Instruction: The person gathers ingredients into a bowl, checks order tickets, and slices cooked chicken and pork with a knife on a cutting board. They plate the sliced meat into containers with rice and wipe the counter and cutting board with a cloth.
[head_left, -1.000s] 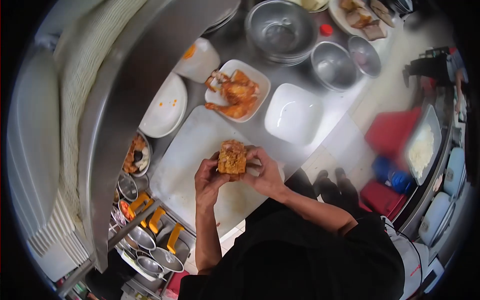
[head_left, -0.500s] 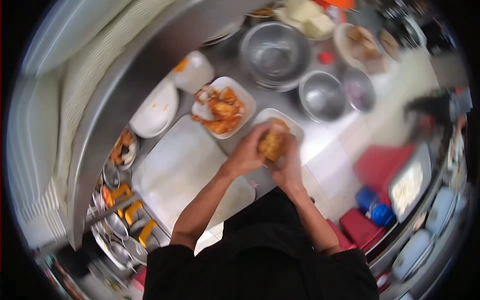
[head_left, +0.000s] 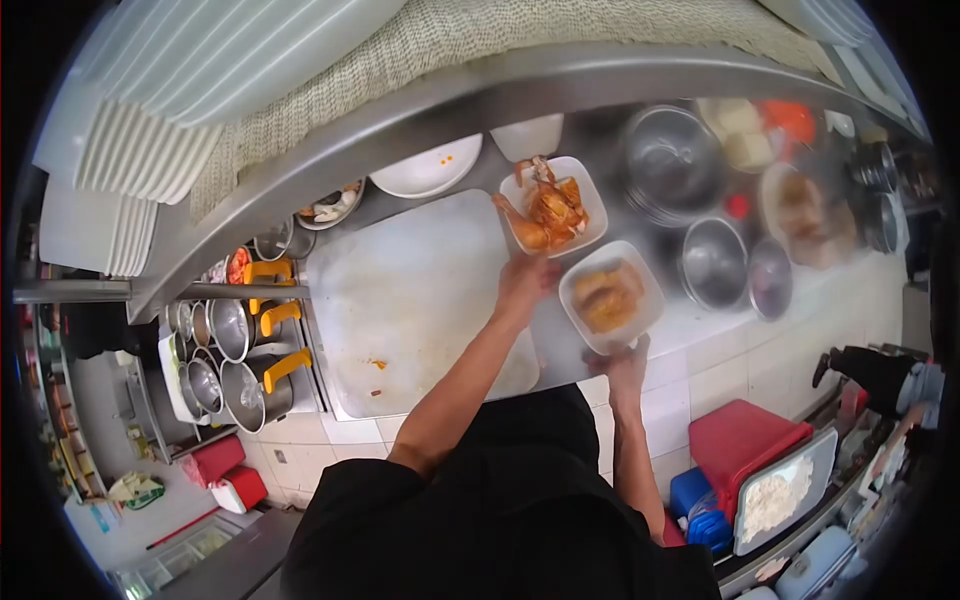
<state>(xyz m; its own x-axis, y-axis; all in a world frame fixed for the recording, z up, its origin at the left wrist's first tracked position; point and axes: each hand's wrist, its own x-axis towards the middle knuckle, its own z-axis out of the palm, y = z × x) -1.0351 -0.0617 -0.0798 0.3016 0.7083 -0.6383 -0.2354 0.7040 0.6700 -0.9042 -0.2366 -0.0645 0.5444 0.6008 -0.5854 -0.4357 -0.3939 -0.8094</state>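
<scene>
A white square bowl (head_left: 652, 322) holds golden-brown food pieces (head_left: 607, 298), slightly blurred. My right hand (head_left: 625, 368) is at its near edge, fingers closed on the rim. Beyond it stands another white square bowl (head_left: 592, 180) with orange-brown chicken pieces (head_left: 552, 215). My left hand (head_left: 527, 288) is at this bowl's near side, close to a chicken piece. Its fingers look apart and hold nothing visible, though they are smeared by motion. Left of the bowls lies a large white cutting board (head_left: 410, 290) with a few orange crumbs.
Steel bowls (head_left: 712, 262) stand to the right on the counter. A white dish (head_left: 430, 172) sits behind the board. Yellow-handled pots (head_left: 290, 368) are at the left, and a steel shelf edge (head_left: 480, 88) runs across the back. A person (head_left: 885, 385) is at far right.
The golden-brown food that was between both hands now lies in the nearer bowl. My left hand has moved toward the chicken bowl, my right to the nearer bowl's rim. The view has turned.
</scene>
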